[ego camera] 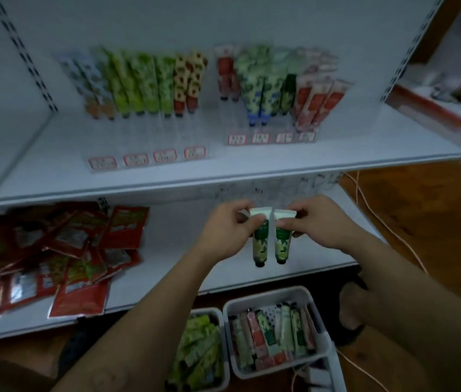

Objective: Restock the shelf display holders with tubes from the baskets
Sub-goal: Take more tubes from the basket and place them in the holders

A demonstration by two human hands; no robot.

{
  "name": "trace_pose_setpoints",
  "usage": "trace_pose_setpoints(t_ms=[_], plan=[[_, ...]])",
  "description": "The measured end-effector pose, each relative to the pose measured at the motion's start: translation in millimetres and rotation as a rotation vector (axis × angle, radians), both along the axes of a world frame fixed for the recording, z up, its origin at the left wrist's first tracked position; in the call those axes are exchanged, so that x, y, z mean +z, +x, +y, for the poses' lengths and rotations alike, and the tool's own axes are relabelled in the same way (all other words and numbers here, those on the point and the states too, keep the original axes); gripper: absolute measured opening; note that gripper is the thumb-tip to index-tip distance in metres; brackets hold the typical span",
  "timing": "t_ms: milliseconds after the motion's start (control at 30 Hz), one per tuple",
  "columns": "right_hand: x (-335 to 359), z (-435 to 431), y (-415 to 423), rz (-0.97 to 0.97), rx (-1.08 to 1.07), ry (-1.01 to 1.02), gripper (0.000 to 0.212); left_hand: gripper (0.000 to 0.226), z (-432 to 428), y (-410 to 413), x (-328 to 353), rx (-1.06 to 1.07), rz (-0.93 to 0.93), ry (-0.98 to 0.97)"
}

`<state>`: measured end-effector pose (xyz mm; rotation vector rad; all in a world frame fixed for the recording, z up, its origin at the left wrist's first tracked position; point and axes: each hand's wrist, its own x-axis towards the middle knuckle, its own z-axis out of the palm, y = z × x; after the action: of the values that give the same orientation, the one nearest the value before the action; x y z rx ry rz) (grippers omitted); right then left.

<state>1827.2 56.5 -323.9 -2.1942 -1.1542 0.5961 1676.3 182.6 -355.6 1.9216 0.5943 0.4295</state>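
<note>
Pinching the left tube (260, 246) near its crimped top with the left hand (230, 227), thumb and fingers curled round it. Gripping the right tube (282, 244) the same way with the right hand (318, 222). Held up in front of the lower shelf (178, 244), upright with caps down, side by side and nearly touching. Alike in look: pale tops, dark green bands, leafy print below, black caps.

Above, on the upper shelf (54, 165), side by side:
- Left holder (150, 137), clear, with tubes standing at the back of its lanes. Blue-patterned at the left, then lime green, then red-spotted. Four red-edged labels (164, 155) along its front.
- Right holder (273, 130), set a little further back. Red tubes, then green-and-blue, dark green, and red-and-white leaning at the right end. More labels along its front, with print too blurred to read.

Down on the floor (421, 199), below the hands and just beside each other:
- Left basket (219, 314), white, heaped with lime-green tubes.
- Right basket (269, 297), white, packed with mixed tubes lying side by side — pink, green and pale.

At the left end of the lower shelf, a loose pile of red sachets (82, 250), some overlapping, well apart from the hands. At the right, an orange cable (379, 222) trailing past the end of the lower shelf and across the wooden floor.
</note>
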Motion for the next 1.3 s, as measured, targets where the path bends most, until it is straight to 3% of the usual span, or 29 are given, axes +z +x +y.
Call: trace_pose_setpoints(t_ms=[200,333,433,667,767,900,1067,1300], plan=[[95,15,-2,-0.125,0.052,0.261,0.024,0.014,14,10,102,0.072,-0.184,0.270],[135,26,4,-0.100,0.040,0.428,0.017,0.023,30,17,144,0.101,-0.297,0.345],[160,32,12,-0.203,0.012,0.498,0.018,0.028,45,26,165,0.162,-0.308,0.422],[178,58,52,-0.418,-0.078,0.560,0.023,0.007,64,50,188,0.189,-0.317,0.523],[167,75,71,-0.431,-0.107,0.577,0.023,0.018,69,68,192,0.184,-0.288,0.559],[151,96,90,-0.401,-0.174,0.654,0.022,0.009,77,88,194,0.138,-0.186,0.669],[135,117,102,-0.587,-0.166,0.585,0.017,0.016,93,109,189,0.065,0.026,0.814],[136,118,103,-0.678,-0.172,0.496,0.019,0.012,102,121,181,0.076,0.013,0.817]])
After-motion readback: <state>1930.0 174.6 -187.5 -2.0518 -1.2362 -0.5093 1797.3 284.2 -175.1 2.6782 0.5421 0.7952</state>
